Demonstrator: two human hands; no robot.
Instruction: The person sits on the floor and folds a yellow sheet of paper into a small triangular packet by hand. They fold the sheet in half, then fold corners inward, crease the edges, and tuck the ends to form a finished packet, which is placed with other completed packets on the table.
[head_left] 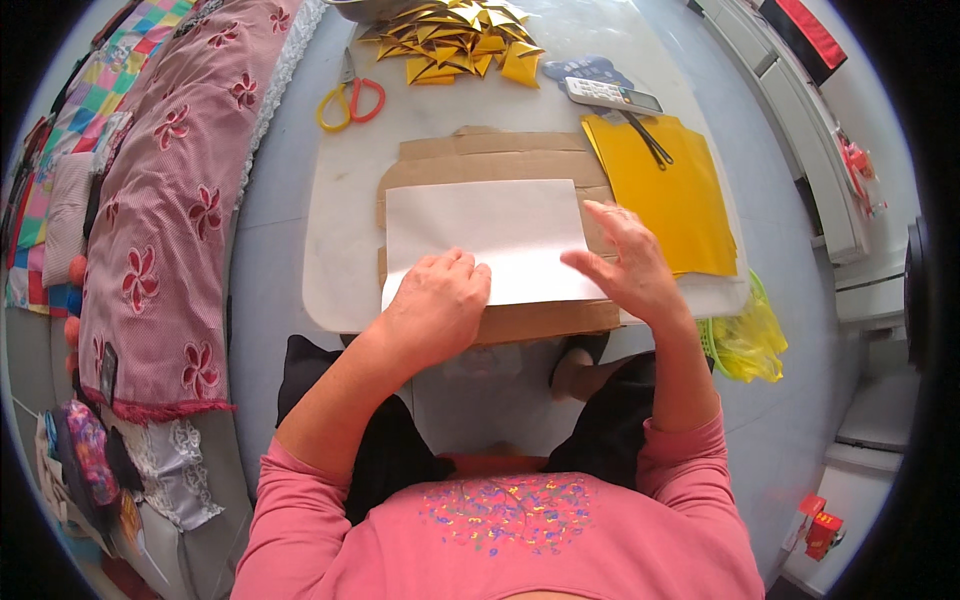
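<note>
A white sheet of paper (490,235) lies on a flattened piece of brown cardboard (500,145) at the near side of the pale table. My left hand (440,300) is closed, its bent fingers together on the near left part of the sheet; the thumb is partly hidden. By the sheet's right edge is my right hand (630,260), thumb and fingers apart and nothing held. To its right lies a stack of yellow sheets (665,200), with a white remote control (612,95) and a dark slim-handled tool (648,138) on its far edge.
Folded yellow paper pieces (460,40) are heaped at the far side of the table (340,230). Scissors (350,98) with yellow and red handles lie at the far left. A green basket with a yellow bag (748,335) stands beside the table's right edge. A pink-covered sofa (170,220) runs along the left.
</note>
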